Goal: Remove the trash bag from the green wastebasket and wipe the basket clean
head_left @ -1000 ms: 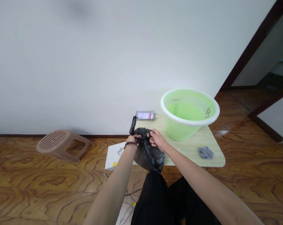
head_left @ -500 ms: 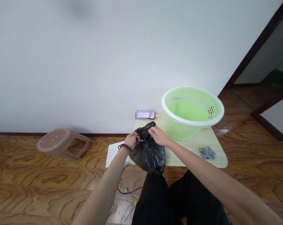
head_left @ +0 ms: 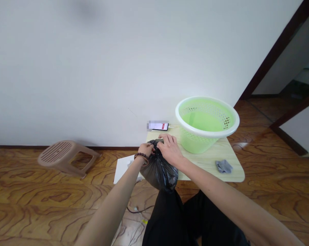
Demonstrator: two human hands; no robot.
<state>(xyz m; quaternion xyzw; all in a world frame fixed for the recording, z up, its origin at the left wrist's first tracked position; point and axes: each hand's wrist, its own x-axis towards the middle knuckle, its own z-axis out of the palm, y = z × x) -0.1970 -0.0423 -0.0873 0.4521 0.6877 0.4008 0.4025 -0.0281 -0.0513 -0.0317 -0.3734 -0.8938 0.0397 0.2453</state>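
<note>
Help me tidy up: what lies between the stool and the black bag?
From the stool to the black bag, the head view shows wooden floor, a white object, then the left forearm.

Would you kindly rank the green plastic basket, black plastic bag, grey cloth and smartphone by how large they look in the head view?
1. Green plastic basket
2. Black plastic bag
3. Grey cloth and smartphone: too alike to rank, with the smartphone partly pixelated.

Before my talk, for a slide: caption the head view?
Left hand and right hand atop a black plastic bag, green basket nearby.
</note>
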